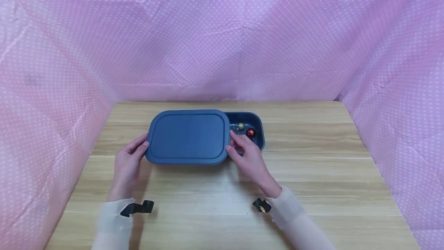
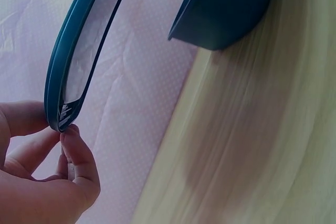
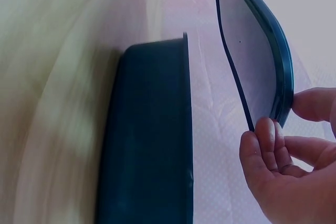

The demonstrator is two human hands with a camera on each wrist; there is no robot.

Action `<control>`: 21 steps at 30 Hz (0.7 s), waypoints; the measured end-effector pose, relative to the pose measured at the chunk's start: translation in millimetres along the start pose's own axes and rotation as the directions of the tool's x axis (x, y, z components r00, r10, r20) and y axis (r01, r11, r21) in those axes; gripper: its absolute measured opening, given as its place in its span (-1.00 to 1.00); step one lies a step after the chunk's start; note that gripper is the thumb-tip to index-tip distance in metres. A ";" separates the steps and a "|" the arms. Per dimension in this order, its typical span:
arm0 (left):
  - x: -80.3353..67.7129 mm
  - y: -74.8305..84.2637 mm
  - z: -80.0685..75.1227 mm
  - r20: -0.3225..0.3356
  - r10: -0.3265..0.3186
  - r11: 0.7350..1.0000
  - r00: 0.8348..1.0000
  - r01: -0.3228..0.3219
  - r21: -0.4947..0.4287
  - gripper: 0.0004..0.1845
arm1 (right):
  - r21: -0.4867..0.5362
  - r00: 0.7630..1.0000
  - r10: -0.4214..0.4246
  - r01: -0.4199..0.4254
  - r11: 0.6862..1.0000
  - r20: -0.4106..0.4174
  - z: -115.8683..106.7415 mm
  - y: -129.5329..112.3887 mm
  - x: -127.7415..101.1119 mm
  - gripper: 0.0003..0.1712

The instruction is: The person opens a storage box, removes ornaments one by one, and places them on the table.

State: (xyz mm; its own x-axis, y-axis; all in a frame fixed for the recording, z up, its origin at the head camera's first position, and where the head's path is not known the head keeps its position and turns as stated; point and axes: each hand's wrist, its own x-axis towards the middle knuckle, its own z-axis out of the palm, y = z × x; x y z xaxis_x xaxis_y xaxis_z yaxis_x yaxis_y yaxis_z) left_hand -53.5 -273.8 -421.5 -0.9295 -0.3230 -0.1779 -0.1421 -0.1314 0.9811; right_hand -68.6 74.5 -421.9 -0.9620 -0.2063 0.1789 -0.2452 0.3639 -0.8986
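A dark blue rounded lid (image 1: 189,136) is held level above the table between both hands. My left hand (image 1: 127,165) pinches its left end between thumb and fingers; my right hand (image 1: 250,161) pinches the right end. Below and behind it stands a blue box (image 1: 259,126), apart from the lid, as both wrist views show. Its right part is uncovered in the head view. Inside lie a shiny red ball (image 1: 250,132) and a small gold ball (image 1: 240,126). The lid hides the rest of the inside. In the right wrist view the lid's pale underside (image 3: 247,40) shows.
The wooden table (image 1: 312,165) runs beneath everything. Pink dotted cloth (image 1: 222,49) hangs behind it and along both sides. A black strap mount (image 1: 138,207) sits at the left wrist, and another black mount (image 1: 261,205) at the right.
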 end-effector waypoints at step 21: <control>8.6 -2.0 -63.6 -0.037 0.032 0.999 0.999 -0.032 0.010 -0.62 | -0.028 0.991 -0.053 0.057 0.998 0.121 58.7 -17.1 -2.2 -0.32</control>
State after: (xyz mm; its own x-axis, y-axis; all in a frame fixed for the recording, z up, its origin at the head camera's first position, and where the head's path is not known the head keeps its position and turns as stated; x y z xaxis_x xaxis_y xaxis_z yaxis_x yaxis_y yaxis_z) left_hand -39.6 -335.9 -429.8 -0.9203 -0.3618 -0.1490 -0.1160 -0.1114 0.9870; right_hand -55.2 15.4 -430.4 -0.9259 -0.3341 0.1762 -0.3027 0.3771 -0.8753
